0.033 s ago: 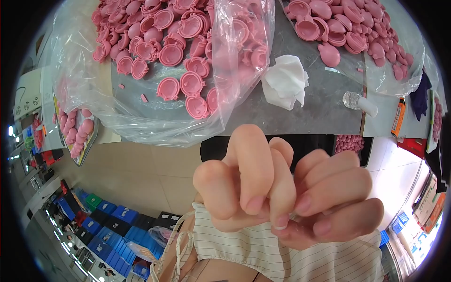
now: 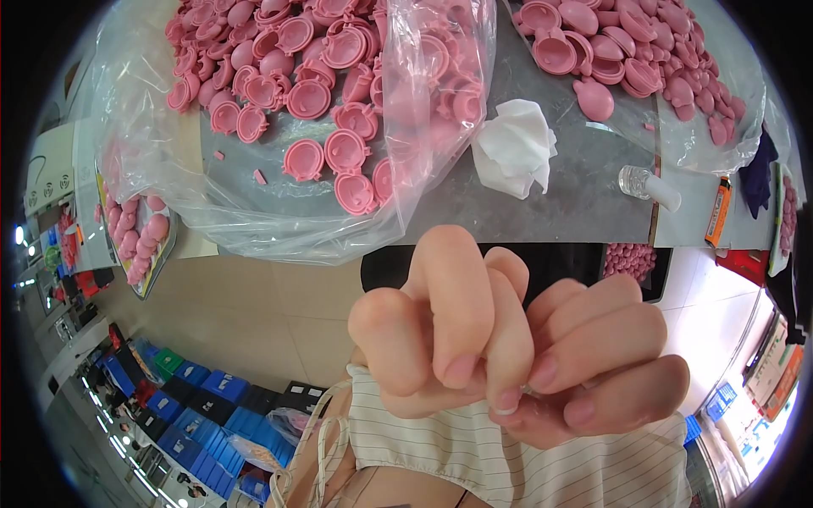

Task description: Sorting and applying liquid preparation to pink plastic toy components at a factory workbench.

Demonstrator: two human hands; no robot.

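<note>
Both of my hands are raised close together in front of my striped top, just off the table's near edge. My left hand [image 2: 445,326] has its fingers curled inward. The fingers of my right hand [image 2: 605,356] are bent too, its fingertips meeting those of the left. Anything pinched where the tips meet is hidden or too small to name. Beyond the hands, round pink hinged plastic cases [image 2: 345,151] lie open in and around a clear plastic bag [image 2: 279,241]. A crumpled white tissue [image 2: 515,148] is the table item nearest my hands.
More pink cases [image 2: 605,55] are heaped at the far right on clear plastic. A small clear bottle [image 2: 648,186] lies on the grey tabletop [image 2: 576,203], beside an orange tube-like item [image 2: 719,212]. Blue and black bins [image 2: 224,385] stand on the floor at left.
The fingers of my right hand have shifted very slightly, the upper ones a little lower. My left hand and the table items look unchanged.
</note>
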